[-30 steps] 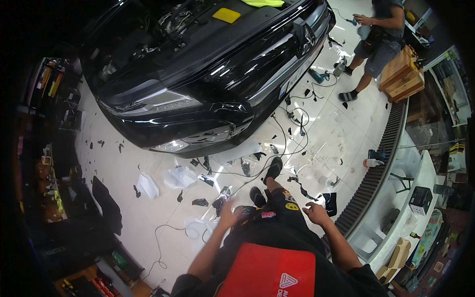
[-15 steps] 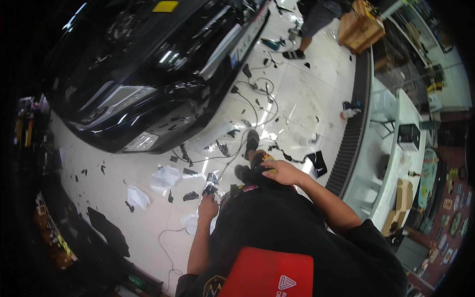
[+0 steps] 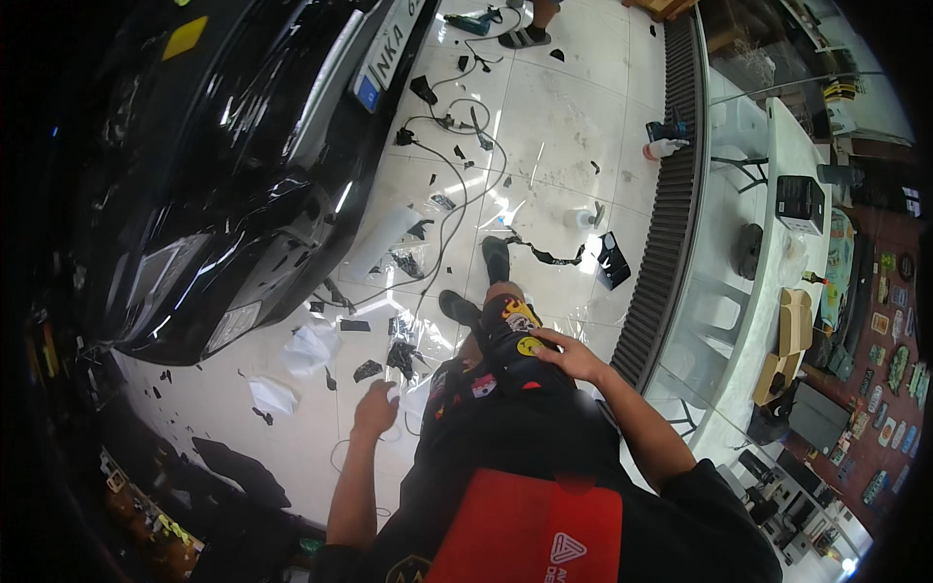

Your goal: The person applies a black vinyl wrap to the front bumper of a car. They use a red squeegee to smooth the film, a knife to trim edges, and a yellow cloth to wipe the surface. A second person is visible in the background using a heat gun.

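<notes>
My left hand [image 3: 375,408] hangs beside my body at the left, above the floor. Its fingers are curled, with a small pale spot at the fingertips that I cannot make out. My right hand [image 3: 573,360] lies with fingers stretched out against my black patterned shorts [image 3: 507,330], holding nothing. A red panel [image 3: 530,530] covers the front of my black shirt. Ahead on the left stands a black car [image 3: 243,194]. Black film scraps [image 3: 403,358] and a crumpled white sheet [image 3: 311,348] lie on the floor near my left hand.
A grey cable [image 3: 457,214] snakes across the tiles past a white roll [image 3: 384,238] and a bottle [image 3: 583,217]. A dark floor grate [image 3: 663,194] runs along a white table [image 3: 743,379] at right. Another person's sandalled foot [image 3: 525,37] shows at the top.
My view has shifted, so the car sits farther left and the table shows more fully. My left hand has swung outward to the left; my right hand stays by my thigh.
</notes>
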Motion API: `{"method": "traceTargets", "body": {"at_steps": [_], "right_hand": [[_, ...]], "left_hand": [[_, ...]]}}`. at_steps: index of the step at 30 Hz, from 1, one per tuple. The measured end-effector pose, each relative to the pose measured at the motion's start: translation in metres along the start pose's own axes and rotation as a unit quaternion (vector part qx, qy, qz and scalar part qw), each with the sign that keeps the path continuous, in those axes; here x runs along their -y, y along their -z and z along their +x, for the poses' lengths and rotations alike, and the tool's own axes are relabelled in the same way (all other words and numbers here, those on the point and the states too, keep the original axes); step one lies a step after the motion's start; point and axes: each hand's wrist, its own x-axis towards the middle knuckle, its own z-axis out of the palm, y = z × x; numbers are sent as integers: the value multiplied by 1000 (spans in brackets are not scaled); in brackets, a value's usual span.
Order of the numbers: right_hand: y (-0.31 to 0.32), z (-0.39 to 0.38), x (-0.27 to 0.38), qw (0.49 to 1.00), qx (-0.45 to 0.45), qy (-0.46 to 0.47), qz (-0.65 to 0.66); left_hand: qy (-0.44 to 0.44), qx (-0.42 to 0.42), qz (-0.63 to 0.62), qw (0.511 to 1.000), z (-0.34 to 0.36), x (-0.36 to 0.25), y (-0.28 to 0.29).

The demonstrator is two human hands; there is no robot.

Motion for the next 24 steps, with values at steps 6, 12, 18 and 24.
{"method": "traceTargets", "body": {"at_steps": [6, 12, 18, 24], "right_hand": [[53, 108, -60, 977, -106, -81, -165], [92, 328, -169, 908, -62, -156, -385], [118, 510, -223, 916, -151, -217, -303], [126, 624, -329, 897, -197, -191, -346]], "left_hand": [[24, -73, -98, 992, 41, -11, 26], [187, 46, -225, 955, 112, -62, -30], [317, 137, -55, 937, 213, -125, -27], [294, -115, -60, 947, 300, -121, -37]]}}
